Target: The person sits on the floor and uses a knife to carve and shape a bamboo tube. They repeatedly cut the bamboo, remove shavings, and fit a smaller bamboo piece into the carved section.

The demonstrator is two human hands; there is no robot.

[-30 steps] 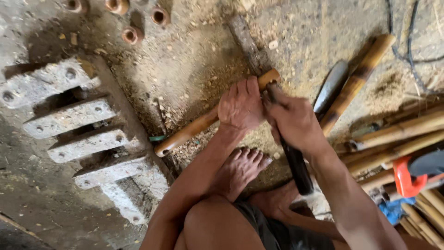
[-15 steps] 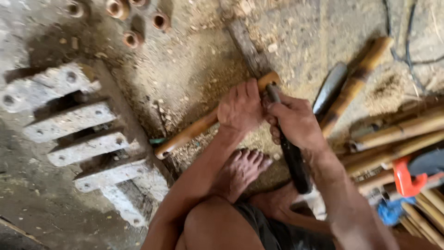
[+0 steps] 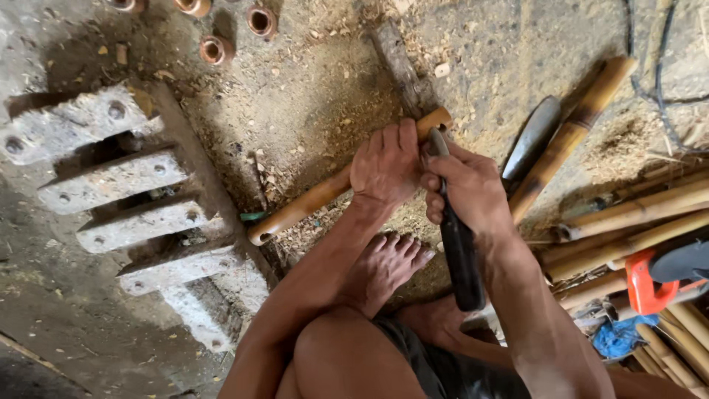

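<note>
Right now your left hand (image 3: 385, 168) presses the bamboo (image 3: 317, 198) flat on the dirt floor (image 3: 310, 96), fingers curled over it — your right hand (image 3: 469, 188) is clenched round a dark-handled knife (image 3: 456, 244). It looks stiff, light, round, apt to roll — hold near the cut.

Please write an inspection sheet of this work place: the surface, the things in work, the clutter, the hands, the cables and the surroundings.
Surface: rough ground, dusty, strewn with shavings.
Job's things: bamboo stick lying slanted on the ground; dark-handled tool with its tip against the stick's far end.
Clutter: short bamboo rings at the top; loose bamboo poles on the right; a grey blade; an orange-handled tool; blue rope.
Grippers: left hand presses on the stick; right hand grips the tool.
Cables: dark cables at top right.
Surroundings: notched concrete block on the left; person's bare foot below the stick.
</note>
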